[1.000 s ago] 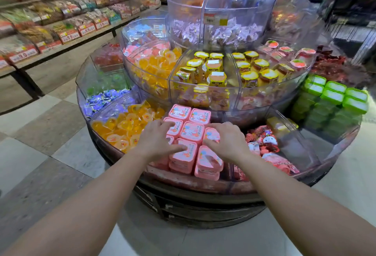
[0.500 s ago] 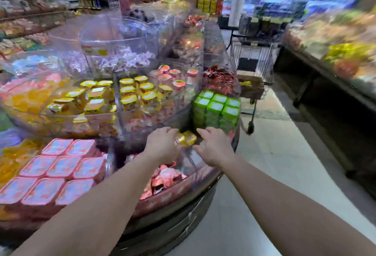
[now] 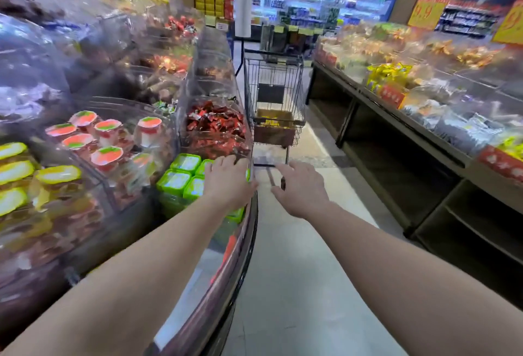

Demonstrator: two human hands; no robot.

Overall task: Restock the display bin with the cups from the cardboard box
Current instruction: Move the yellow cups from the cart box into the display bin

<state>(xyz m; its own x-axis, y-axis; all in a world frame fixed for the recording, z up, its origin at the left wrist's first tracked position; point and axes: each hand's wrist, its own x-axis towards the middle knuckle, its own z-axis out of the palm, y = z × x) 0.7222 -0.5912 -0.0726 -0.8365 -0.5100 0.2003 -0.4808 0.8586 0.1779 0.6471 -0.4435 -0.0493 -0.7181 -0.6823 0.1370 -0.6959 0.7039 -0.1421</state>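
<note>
A: Where are the hands?

B: Both reach forward, palms down; the left hand [image 3: 227,183] hangs over the green-lidded cups [image 3: 181,174] at the rim of the round display [image 3: 240,245]; the right hand [image 3: 301,188] is out over the aisle floor [image 3: 283,285], just beside the display's edge.

A: Holding anything?

B: No; the fingers of both are loosely spread and empty; whether the left touches the lids I cannot tell.

A: And the box?

B: A brown cardboard box [image 3: 276,129] sits in the wire cart [image 3: 273,95] straight ahead down the aisle, well apart from both hands; its contents are too blurred to make out.

A: The bins?

B: Clear compartments; red-topped cups [image 3: 85,134] on the upper tier to the left, yellow-lidded cups [image 3: 56,175] nearer the left edge, red wrapped sweets [image 3: 215,126] behind the green ones.

A: On the right?

B: A long shelf [image 3: 396,129] of bagged goods, with red price tags along its front; all of it smeared.
</note>
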